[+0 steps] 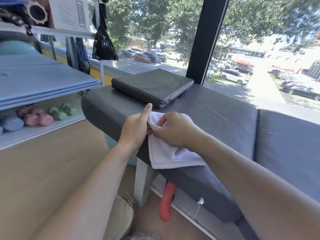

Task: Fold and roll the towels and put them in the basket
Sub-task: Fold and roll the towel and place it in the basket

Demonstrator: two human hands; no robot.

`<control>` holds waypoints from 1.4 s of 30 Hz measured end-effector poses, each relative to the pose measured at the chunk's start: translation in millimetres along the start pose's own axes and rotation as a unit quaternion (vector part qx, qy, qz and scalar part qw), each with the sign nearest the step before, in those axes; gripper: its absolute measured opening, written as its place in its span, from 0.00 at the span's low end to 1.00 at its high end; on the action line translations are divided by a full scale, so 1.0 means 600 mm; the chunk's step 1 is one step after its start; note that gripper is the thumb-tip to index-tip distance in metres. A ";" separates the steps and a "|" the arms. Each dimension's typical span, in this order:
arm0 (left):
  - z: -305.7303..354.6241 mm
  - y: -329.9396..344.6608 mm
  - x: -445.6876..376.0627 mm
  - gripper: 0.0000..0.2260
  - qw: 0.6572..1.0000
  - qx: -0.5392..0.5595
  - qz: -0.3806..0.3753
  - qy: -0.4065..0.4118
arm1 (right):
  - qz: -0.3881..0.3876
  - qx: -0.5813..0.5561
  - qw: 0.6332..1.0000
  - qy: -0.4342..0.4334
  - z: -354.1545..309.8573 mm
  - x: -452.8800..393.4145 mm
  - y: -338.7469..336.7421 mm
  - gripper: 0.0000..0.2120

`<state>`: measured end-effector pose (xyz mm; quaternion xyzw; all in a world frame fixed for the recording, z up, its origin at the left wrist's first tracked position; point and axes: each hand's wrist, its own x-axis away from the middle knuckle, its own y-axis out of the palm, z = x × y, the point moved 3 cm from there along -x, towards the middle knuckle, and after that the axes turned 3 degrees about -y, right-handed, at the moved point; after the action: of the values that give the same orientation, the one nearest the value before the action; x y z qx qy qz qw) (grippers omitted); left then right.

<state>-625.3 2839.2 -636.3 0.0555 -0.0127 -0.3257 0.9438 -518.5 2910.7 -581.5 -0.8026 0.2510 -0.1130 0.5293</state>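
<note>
A white towel (170,153) lies folded on the grey bench cushion (216,118), its near end reaching the cushion's front edge. My left hand (136,125) grips the towel's far left corner, thumb raised. My right hand (174,130) pinches the same far end from the right, lifting a fold of cloth. The two hands touch over the towel. A woven basket (121,215) shows partly at the bottom, under my left forearm.
A dark folded pad (152,85) rests on the cushion just beyond the towel. At the left stands a shelf with blue mats (43,84) and coloured dumbbells (38,116). A red object (167,201) hangs under the bench. Behind the bench is a window.
</note>
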 end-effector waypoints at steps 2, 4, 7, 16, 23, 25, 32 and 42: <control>-0.005 -0.008 -0.007 0.20 0.999 -0.036 0.019 0.009 | -0.019 -0.004 1.000 -0.010 -0.001 0.003 0.007 0.19; -0.007 -0.012 -0.010 0.09 0.998 -0.060 0.033 0.015 | -0.045 -0.055 0.997 -0.006 0.003 0.007 0.001 0.16; -0.006 -0.014 -0.020 0.06 0.995 -0.088 0.030 0.034 | -0.039 -0.090 0.995 0.003 0.031 0.007 -0.024 0.09; 0.001 0.002 -0.027 0.09 0.968 -0.212 0.099 0.092 | 0.036 0.138 0.988 -0.067 0.108 0.007 -0.011 0.18; 0.064 0.035 0.020 0.14 0.858 -0.401 0.057 0.316 | 0.045 0.166 0.982 -0.081 0.122 0.025 0.011 0.20; 0.071 0.053 0.038 0.12 0.857 -0.415 -0.015 0.306 | 0.048 0.156 0.983 -0.084 0.126 0.024 0.014 0.19; -0.011 0.054 0.038 0.61 0.744 -0.629 -0.207 0.090 | 0.030 0.025 0.996 -0.075 0.154 0.023 0.002 0.18; -0.017 0.056 0.048 0.65 0.751 -0.623 -0.193 0.100 | -0.028 -0.033 0.993 0.108 0.186 0.030 -0.031 0.32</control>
<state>-581.6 2848.5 -643.2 -0.5116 0.2988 -0.4291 0.6818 -448.1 2995.9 -612.3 -0.8095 0.2878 -0.2049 0.4689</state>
